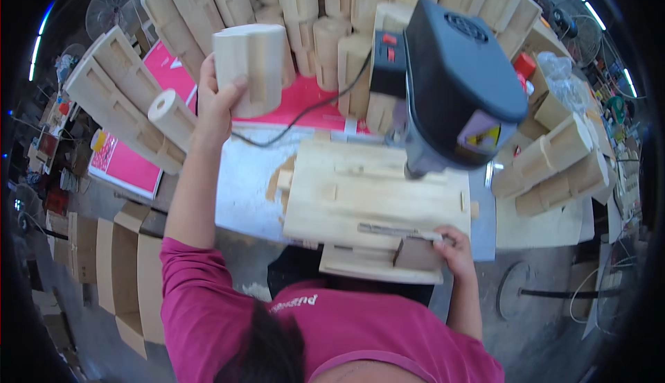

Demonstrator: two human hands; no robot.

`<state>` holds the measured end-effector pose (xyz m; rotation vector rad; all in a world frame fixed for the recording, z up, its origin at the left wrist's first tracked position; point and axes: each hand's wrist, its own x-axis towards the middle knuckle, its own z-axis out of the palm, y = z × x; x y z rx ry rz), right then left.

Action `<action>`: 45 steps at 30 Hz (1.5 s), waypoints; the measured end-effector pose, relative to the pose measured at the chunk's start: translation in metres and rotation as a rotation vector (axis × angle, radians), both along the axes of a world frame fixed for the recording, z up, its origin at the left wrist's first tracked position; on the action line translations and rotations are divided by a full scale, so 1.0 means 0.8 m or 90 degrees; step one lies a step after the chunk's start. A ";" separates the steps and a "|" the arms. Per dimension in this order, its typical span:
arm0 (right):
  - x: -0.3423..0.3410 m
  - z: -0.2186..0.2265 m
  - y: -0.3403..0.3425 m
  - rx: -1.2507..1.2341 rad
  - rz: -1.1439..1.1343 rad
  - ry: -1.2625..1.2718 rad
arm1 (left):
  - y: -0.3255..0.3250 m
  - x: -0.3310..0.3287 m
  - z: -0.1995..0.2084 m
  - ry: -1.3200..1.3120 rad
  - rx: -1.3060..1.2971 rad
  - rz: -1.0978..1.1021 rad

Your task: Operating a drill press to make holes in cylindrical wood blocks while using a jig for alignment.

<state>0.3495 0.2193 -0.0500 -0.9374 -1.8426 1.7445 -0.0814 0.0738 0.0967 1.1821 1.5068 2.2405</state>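
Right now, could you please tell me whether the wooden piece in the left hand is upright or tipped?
Roughly upright: the wooden piece shows a flat end on top and near-vertical sides.

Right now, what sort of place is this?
Probably a woodworking shop: many pale wooden cylinders with cut recesses stacked behind the bench, and a bulky dark-grey machine resembling a drill press overhanging a flat, pale wooden board.

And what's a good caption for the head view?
Left hand holds a pale wooden cylinder, right hand a flat brown piece, with a boxy black machine ahead.
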 end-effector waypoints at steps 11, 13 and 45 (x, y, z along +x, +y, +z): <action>-0.003 0.020 -0.023 -0.057 0.017 0.057 | -0.064 0.143 -0.029 0.601 -0.699 -0.353; 0.004 0.023 -0.035 -0.034 0.016 0.054 | -0.070 0.156 -0.032 0.639 -0.710 -0.351; 0.015 0.006 0.050 0.129 0.090 0.157 | -0.032 0.205 -0.075 0.784 -0.546 -0.135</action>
